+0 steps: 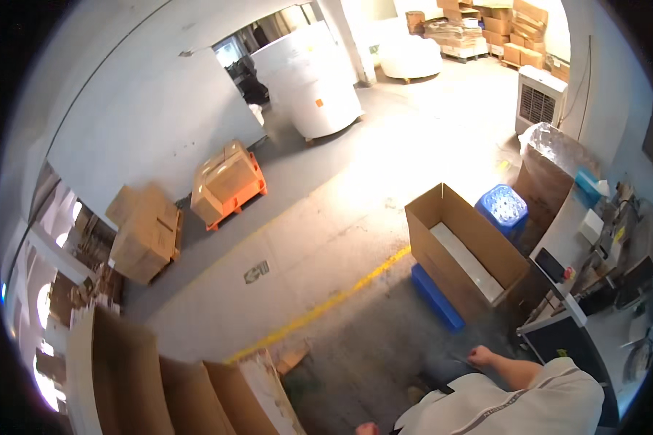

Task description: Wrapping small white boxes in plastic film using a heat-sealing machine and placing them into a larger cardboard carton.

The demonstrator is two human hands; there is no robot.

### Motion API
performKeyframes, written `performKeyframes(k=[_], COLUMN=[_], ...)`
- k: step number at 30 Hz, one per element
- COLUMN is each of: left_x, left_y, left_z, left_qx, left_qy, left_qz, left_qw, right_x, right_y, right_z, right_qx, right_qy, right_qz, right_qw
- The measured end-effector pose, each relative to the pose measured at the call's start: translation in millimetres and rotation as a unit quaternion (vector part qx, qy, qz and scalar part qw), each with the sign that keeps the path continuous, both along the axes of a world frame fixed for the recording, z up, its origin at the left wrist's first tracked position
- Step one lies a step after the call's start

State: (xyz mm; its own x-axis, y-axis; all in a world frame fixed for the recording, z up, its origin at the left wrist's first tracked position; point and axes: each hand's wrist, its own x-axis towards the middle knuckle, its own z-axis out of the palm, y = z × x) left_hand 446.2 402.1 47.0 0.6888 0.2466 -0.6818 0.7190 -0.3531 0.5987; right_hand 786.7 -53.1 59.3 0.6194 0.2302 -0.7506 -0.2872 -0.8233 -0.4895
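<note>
Open carton: a long brown box (pixel 446 279), its top unclosed, the landmark for every place below.
Inside it: a white flat piece (pixel 466 261) lies along the bottom.
Under it: a blue base (pixel 437 297) juts out on its left side.
Right hand: the hand (pixel 479 355) is just nearer the wearer than the open carton, apart from it; its fingers look curled in (something thin and dark shows by their tips, too blurred to say whether they grip it).
Left hand: the hand (pixel 368 429) is farther toward the wearer and to the left of the open carton, cut by the lower edge; how far its fingers are spread, or what they hold, I cannot tell.
Stool: blue (pixel 503 206), just beyond the open carton's right side.
Desk: grey (pixel 609 330), with equipment on it, right of the open carton.
Compartments: tall, brown, open-topped (pixel 127 377), well left of the open carton.
Yellow line: on the floor (pixel 341 293), running left from near the open carton.
</note>
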Motion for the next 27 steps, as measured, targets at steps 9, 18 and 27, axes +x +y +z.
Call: performKeyframes(k=[9, 18, 27], left_x=[428, 613, 931], left_y=[229, 263, 373], left_z=[91, 15, 38], left_qx=[-0.098, 0.099, -0.093], left_qy=[-0.045, 0.005, 0.056], left_qz=[0.353, -0.090, -0.188], left_qw=[0.929, 0.991, 0.976], right_x=[174, 549, 716], right_y=[69, 366, 496], right_z=[-142, 3, 26], right_qx=[-0.010, 0.132, 0.398], right_qy=[0.001, -0.047, 0.320], right_qz=[-0.090, 0.070, 0.157], right_qw=[0.996, 0.988, 0.845])
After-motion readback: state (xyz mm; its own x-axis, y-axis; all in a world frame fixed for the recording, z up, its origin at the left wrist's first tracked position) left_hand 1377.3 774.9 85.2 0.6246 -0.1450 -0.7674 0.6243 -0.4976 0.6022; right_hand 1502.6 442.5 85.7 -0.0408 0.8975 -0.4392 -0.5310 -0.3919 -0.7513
